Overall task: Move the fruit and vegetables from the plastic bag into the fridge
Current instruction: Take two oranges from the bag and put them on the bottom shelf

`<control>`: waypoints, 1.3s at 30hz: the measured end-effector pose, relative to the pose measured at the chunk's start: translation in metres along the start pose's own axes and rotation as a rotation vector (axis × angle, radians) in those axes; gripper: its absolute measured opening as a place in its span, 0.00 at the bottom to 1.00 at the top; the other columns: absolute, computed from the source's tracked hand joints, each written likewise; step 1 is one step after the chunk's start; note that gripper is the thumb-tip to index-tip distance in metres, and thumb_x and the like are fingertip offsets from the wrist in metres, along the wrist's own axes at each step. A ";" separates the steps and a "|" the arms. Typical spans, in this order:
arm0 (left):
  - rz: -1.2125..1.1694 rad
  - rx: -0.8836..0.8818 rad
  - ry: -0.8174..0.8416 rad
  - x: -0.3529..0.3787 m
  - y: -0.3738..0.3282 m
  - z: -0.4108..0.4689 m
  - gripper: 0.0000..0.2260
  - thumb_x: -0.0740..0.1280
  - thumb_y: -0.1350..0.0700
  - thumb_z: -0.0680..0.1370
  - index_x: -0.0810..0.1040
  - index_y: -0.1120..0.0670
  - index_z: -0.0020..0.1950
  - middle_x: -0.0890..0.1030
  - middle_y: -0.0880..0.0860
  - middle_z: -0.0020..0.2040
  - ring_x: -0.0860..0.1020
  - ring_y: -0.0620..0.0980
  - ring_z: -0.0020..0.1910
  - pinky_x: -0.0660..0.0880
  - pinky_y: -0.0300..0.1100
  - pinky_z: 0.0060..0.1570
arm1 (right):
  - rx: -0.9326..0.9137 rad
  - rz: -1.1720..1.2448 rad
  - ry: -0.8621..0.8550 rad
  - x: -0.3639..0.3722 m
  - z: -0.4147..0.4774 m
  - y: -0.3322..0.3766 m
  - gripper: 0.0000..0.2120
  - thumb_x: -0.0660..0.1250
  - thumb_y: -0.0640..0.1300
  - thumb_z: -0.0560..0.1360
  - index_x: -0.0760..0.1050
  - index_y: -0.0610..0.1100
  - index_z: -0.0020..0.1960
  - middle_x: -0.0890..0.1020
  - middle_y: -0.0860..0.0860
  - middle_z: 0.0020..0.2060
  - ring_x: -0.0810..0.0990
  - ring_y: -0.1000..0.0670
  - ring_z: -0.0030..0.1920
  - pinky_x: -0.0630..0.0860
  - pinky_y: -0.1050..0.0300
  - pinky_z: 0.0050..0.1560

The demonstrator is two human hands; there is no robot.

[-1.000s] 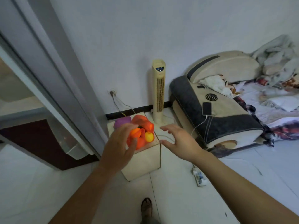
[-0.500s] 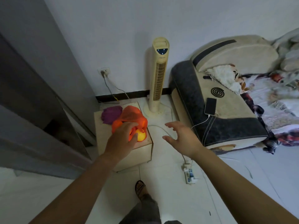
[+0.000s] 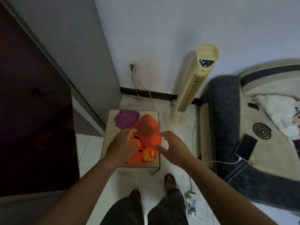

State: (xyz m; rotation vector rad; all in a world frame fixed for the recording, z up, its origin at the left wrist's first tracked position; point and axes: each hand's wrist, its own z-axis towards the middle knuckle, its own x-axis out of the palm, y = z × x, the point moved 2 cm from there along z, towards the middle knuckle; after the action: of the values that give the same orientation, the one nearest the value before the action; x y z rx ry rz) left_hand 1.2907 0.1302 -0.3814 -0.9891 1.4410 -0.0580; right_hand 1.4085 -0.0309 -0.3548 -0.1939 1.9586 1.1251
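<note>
Best to spread the mouth wide before lifting anything out: pin one side of the bag (image 3: 148, 127) and draw the other away, gently, so nothing rolls off the box (image 3: 110, 127). The bag sits on the box right under both hands, a purple lump (image 3: 127, 118) just beside it at the far left corner and a yellow fruit (image 3: 148, 155) showing at its near end. The left hand (image 3: 121, 146) grips the bag's left side, fingers and thumb curled onto it. The right hand (image 3: 173, 146) is half curled at the bag's right edge; whether it has pinched plastic I cannot tell. What looks like the fridge (image 3: 32, 111) stands just left of the box
</note>
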 end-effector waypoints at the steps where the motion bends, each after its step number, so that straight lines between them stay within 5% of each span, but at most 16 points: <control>1: 0.000 -0.040 -0.010 0.003 0.006 0.003 0.18 0.62 0.52 0.78 0.69 0.50 0.67 0.71 0.51 0.65 0.71 0.51 0.62 0.70 0.43 0.55 | -0.024 0.008 0.043 0.003 0.013 -0.003 0.20 0.66 0.50 0.75 0.70 0.49 0.65 0.73 0.52 0.62 0.73 0.53 0.59 0.70 0.62 0.57; 4: -0.037 -0.172 -0.040 0.015 0.020 0.006 0.19 0.60 0.50 0.78 0.68 0.52 0.68 0.71 0.52 0.67 0.71 0.52 0.62 0.70 0.45 0.58 | -0.113 0.003 0.177 0.013 0.048 -0.013 0.17 0.65 0.48 0.76 0.71 0.48 0.64 0.75 0.52 0.60 0.73 0.54 0.57 0.65 0.68 0.50; 10: -0.053 -0.370 -0.047 0.056 0.040 0.021 0.18 0.61 0.52 0.78 0.69 0.52 0.68 0.70 0.51 0.66 0.71 0.52 0.63 0.70 0.46 0.59 | -0.204 -0.032 0.390 0.050 0.108 -0.050 0.20 0.65 0.51 0.75 0.70 0.49 0.65 0.73 0.51 0.62 0.73 0.52 0.60 0.70 0.59 0.55; 13: -0.080 -0.417 -0.069 0.077 0.054 0.040 0.18 0.61 0.49 0.78 0.68 0.51 0.68 0.71 0.50 0.66 0.71 0.51 0.62 0.72 0.48 0.58 | -0.225 -0.025 0.404 0.069 0.135 -0.071 0.17 0.66 0.49 0.75 0.74 0.44 0.61 0.75 0.49 0.59 0.74 0.51 0.59 0.70 0.59 0.55; 21: 0.033 -0.490 -0.040 0.129 0.084 0.060 0.25 0.64 0.45 0.76 0.64 0.46 0.71 0.67 0.45 0.69 0.69 0.48 0.66 0.70 0.44 0.57 | -0.255 -0.079 0.436 0.128 0.181 -0.118 0.26 0.64 0.53 0.75 0.64 0.47 0.71 0.66 0.49 0.70 0.65 0.50 0.69 0.63 0.58 0.64; 25: 0.096 -0.490 -0.021 0.138 0.092 0.057 0.30 0.66 0.44 0.74 0.59 0.44 0.73 0.61 0.45 0.73 0.63 0.46 0.70 0.68 0.42 0.61 | -0.254 -0.106 0.423 0.140 0.193 -0.129 0.34 0.59 0.59 0.71 0.61 0.45 0.73 0.63 0.48 0.72 0.62 0.47 0.71 0.64 0.49 0.68; 33: 0.135 -0.518 0.081 0.155 0.108 0.066 0.38 0.67 0.41 0.72 0.52 0.47 0.76 0.56 0.48 0.76 0.58 0.49 0.73 0.66 0.46 0.64 | -0.243 -0.226 0.435 0.164 0.212 -0.145 0.35 0.64 0.57 0.74 0.54 0.48 0.75 0.53 0.49 0.76 0.51 0.46 0.75 0.56 0.48 0.72; 39: 0.143 -0.460 0.016 0.150 0.115 0.063 0.36 0.69 0.42 0.71 0.58 0.48 0.75 0.63 0.48 0.73 0.63 0.50 0.70 0.67 0.45 0.61 | -0.212 -0.185 0.417 0.163 0.215 -0.145 0.34 0.65 0.55 0.74 0.55 0.49 0.75 0.52 0.51 0.76 0.53 0.46 0.75 0.59 0.48 0.71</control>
State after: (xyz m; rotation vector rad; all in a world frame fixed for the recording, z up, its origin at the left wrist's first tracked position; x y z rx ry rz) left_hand 1.3136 0.1478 -0.5790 -1.2523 1.5711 0.3859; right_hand 1.5067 0.0923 -0.6175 -0.7600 2.1197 1.2394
